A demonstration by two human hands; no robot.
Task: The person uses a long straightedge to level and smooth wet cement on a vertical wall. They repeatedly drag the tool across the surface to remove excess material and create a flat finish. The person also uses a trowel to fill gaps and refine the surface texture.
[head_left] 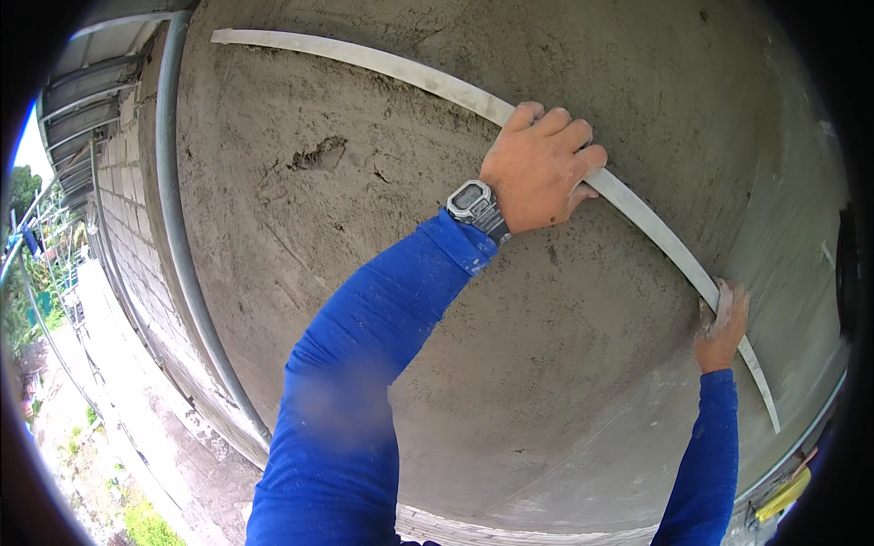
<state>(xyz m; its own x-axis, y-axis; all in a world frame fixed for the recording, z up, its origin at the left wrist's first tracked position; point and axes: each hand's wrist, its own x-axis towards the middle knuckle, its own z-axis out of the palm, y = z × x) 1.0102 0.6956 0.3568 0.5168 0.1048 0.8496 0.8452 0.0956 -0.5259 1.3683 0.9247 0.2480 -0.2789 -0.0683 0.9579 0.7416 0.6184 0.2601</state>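
Note:
A long pale straightedge (369, 57) runs diagonally across a grey plastered wall (546, 355), from upper left to lower right. Near its middle, my left hand (540, 166) grips it with bent fingers, back of the hand toward the camera; a grey watch (475, 206) is on that wrist. My right hand (724, 329) holds the same straightedge farther down toward its right end, fingers wrapped over it. Both forearms are in blue sleeves. The plaster is rough and pitted, with a deeper gouge left of my left hand.
A metal scaffold pole (171, 209) stands along the left, beside unplastered blockwork (127, 191) and further metal framing. Past the edge at far left are bright ground and greenery far below. A yellow object (781, 496) and a rail show at the lower right.

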